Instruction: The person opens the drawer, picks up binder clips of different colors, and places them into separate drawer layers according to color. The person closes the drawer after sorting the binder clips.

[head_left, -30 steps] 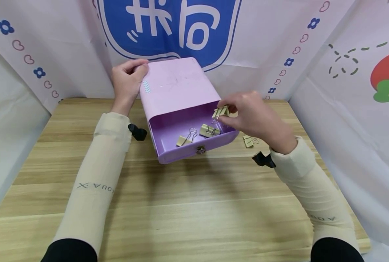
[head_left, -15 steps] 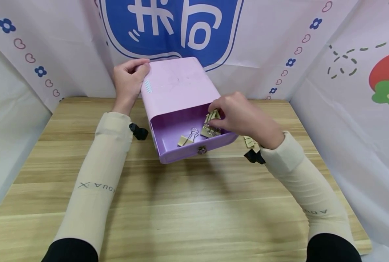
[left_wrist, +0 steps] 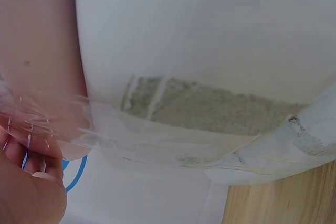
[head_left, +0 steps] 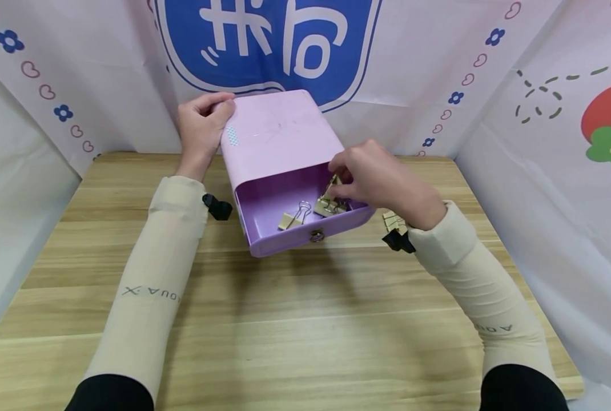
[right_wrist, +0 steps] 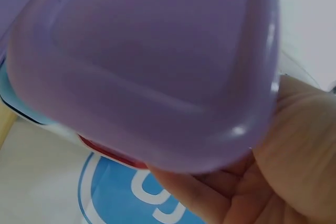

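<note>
A lilac storage box (head_left: 285,128) is tilted toward me, its purple drawer (head_left: 280,244) showing a metal ring pull (head_left: 317,235). My left hand (head_left: 203,134) grips the box's far left corner. Over the drawer's right side, my right hand (head_left: 382,180) pinches a gold binder clip (head_left: 334,182), partly covered by the fingers. Right below it lies a second binder clip (head_left: 327,206), overlapping it in the head view. Another binder clip (head_left: 288,221) lies at the drawer's front left. In the right wrist view the purple drawer corner (right_wrist: 157,129) hides the right fingertips.
More gold binder clips (head_left: 392,220) lie on the wooden table (head_left: 285,331), beside the right wrist and partly behind it. A white printed cloth (head_left: 398,74) hangs behind the box, with further cloth walls at both sides.
My right hand has moved left and down into the drawer with the binder clip, bringing it to the clip lying there. The left hand and the box stay almost still.
</note>
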`<action>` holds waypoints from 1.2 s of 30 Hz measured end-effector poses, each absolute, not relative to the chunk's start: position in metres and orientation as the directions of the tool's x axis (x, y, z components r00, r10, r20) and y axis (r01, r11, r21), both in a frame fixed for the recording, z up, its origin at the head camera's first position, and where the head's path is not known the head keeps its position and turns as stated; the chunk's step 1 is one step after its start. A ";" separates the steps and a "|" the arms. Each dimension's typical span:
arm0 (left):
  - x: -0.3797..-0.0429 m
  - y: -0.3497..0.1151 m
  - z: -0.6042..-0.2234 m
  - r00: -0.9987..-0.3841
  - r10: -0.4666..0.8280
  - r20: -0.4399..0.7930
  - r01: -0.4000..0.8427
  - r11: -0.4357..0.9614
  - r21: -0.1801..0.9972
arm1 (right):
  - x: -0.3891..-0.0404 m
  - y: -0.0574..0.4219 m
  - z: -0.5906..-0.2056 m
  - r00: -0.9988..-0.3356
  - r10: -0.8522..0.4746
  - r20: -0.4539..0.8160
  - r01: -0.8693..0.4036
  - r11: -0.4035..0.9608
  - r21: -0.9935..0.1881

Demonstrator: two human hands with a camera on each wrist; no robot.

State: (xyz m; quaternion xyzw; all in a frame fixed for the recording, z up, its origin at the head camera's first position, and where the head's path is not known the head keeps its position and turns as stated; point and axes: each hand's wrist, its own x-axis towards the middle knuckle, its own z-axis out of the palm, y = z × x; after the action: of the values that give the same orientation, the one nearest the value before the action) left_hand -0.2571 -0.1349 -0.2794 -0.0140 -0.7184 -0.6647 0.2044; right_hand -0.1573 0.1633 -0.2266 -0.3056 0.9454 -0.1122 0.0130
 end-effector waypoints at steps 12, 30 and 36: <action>-0.258 -0.135 -0.280 -0.914 -0.255 0.316 0.297 0.108 0.949 | -0.150 0.184 -0.216 -0.825 -0.542 0.160 -0.565 0.784 -0.257; -0.262 -0.136 -0.282 -0.919 -0.260 0.297 0.278 0.107 0.955 | -0.145 0.234 -0.226 -0.866 -0.459 0.201 -0.497 0.835 -0.236; -0.263 -0.137 -0.283 -0.920 -0.258 0.297 0.278 0.107 0.955 | -0.147 0.247 -0.236 -0.895 -0.418 0.152 -0.444 0.860 -0.250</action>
State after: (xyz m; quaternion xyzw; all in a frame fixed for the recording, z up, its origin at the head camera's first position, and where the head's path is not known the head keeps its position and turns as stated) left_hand -0.2625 -0.1365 -0.2833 -0.0070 -0.7165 -0.6681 0.2004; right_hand -0.1469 0.2474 -0.2355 -0.2239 0.9634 -0.1403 -0.0461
